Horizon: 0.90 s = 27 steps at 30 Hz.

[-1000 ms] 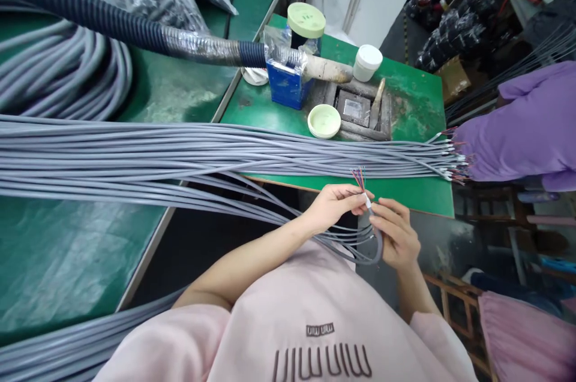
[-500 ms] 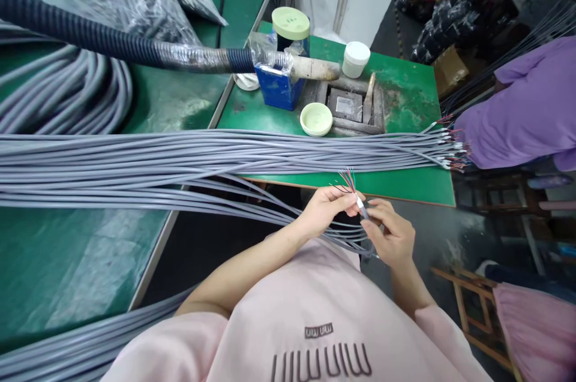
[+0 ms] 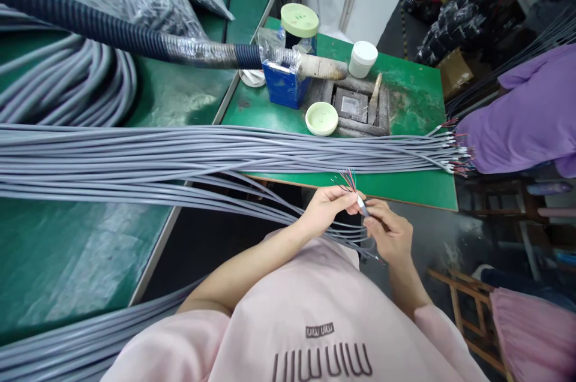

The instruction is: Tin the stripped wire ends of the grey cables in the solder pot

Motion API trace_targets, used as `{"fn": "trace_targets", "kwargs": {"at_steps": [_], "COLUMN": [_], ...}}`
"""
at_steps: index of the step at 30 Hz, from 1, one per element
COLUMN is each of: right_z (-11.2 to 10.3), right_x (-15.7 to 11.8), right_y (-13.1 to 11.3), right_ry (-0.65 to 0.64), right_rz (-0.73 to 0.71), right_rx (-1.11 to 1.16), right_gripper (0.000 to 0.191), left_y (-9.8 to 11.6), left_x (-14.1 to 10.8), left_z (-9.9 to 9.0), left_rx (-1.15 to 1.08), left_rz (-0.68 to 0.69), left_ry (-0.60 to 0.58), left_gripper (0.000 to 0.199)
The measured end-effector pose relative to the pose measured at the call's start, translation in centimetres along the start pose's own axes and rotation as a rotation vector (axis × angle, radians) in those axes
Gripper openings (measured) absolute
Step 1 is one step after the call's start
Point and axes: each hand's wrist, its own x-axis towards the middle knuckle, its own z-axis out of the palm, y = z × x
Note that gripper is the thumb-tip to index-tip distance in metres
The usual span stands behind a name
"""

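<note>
Between my two hands, in front of my chest, is the end of a grey cable (image 3: 365, 211). Its thin coloured wires (image 3: 348, 178) fan out upward from a white wrapped section (image 3: 360, 201). My left hand (image 3: 330, 207) pinches the cable at this white part, thumb on top. Just below, my right hand (image 3: 390, 229) grips the grey sheath between thumb and fingers. More loose grey cables (image 3: 270, 208) droop under my wrists, their ends near my right hand. Beyond my hands, a wide bundle of grey cables (image 3: 216, 151) lies across the green table, stripped ends at the right.
A solder pot (image 3: 353, 105) with a flat scraper stands behind the bundle, near a pale green dish (image 3: 321, 119), a white tub (image 3: 362, 59) and a blue box (image 3: 283, 85) under a ribbed hose (image 3: 135, 37). A person in purple (image 3: 522, 109) is at the right.
The camera view has shifted slightly, so the table items sit a little further right. My hands keep almost the same hold on the cable; my right hand has barely moved.
</note>
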Motion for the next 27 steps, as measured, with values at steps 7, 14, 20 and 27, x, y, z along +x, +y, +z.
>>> {"fn": "trace_targets", "kwargs": {"at_steps": [7,14,20,27], "right_z": [0.0,-0.1,0.0,-3.3], "right_x": [-0.1,-0.2,0.0,-3.1], "right_y": [0.5,0.8,0.7,1.8], "right_ry": [-0.023,-0.035,-0.085,-0.154], "right_rz": [0.012,0.005,-0.049,0.093], "right_rx": [0.037,0.055,0.084,-0.037], "right_gripper": [0.023,0.024,0.017,0.012], "left_y": [0.2,0.3,-0.2,-0.6], "left_x": [-0.1,-0.1,-0.1,0.3], "left_z": [-0.1,0.0,-0.6,0.3], "left_rx": [-0.025,-0.060,-0.140,0.013], "left_rz": [-0.010,-0.059,-0.129,-0.252], "left_ry": [0.023,0.013,-0.058,-0.176], "left_gripper": [0.028,0.030,0.032,0.052]}}
